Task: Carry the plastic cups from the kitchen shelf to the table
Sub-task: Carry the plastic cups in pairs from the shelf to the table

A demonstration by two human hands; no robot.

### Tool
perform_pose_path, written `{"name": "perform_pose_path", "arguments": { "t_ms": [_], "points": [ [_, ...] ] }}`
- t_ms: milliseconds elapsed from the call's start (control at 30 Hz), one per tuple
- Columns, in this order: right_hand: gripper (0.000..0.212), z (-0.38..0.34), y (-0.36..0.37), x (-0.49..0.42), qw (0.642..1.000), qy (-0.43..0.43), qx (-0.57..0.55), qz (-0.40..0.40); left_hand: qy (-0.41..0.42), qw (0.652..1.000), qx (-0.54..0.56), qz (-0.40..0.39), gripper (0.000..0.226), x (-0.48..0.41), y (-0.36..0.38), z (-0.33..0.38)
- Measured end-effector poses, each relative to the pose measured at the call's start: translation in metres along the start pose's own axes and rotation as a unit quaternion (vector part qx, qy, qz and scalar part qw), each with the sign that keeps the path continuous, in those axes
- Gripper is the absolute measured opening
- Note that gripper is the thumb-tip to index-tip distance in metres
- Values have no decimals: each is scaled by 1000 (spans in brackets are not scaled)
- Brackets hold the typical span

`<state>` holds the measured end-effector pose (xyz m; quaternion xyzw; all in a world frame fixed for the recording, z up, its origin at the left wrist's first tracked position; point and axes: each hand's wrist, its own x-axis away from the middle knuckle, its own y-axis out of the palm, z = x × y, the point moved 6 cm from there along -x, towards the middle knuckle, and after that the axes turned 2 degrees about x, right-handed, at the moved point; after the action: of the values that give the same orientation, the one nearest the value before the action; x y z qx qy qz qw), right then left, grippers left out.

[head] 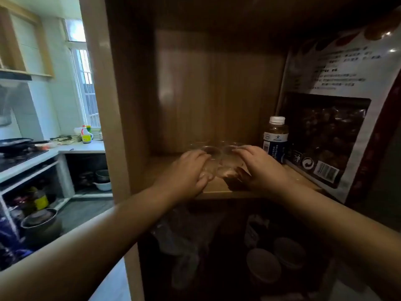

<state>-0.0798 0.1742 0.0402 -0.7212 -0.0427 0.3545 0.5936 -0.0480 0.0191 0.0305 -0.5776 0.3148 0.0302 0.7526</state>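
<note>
Plastic cups (213, 158): clear, thin-walled, sitting near the front edge of the kitchen shelf (219, 189), left of a capped bottle (275, 140) and a large printed bag (325, 118); count unclear. Left hand (191, 170) and right hand (258, 166) closing around separate cups, each grip wrapping a cup's side wall. Likely handling light, flexible, slippery, crushing under a hard squeeze. Best taking hold mid-wall, gently, or under the stiffer rim.

my forearms are bare, no sleeves in sight; left grip (191, 170) and right grip (258, 168) wear nothing.
</note>
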Motion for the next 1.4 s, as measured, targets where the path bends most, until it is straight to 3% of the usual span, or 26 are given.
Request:
{"name": "perform_pose_path", "arguments": {
  "t_ms": [133, 500, 967, 1400],
  "points": [
    [48, 3, 7, -7, 999, -14, 16, 24, 20, 999, -24, 38, 47, -7, -2, 2],
    [20, 4, 9, -18, 996, -49, 31, 72, 17, 999, -13, 50, 29, -22, 3, 5],
    [14, -5, -10, 0, 993, -69, 24, 91, 28, 999, -12, 44, 19, -6, -16, 15],
    [14, -102, -43, 49, 985, -135, -16, 103, 29, 993, -42, 108, 11, 94, -90, 11]
  ]
}}
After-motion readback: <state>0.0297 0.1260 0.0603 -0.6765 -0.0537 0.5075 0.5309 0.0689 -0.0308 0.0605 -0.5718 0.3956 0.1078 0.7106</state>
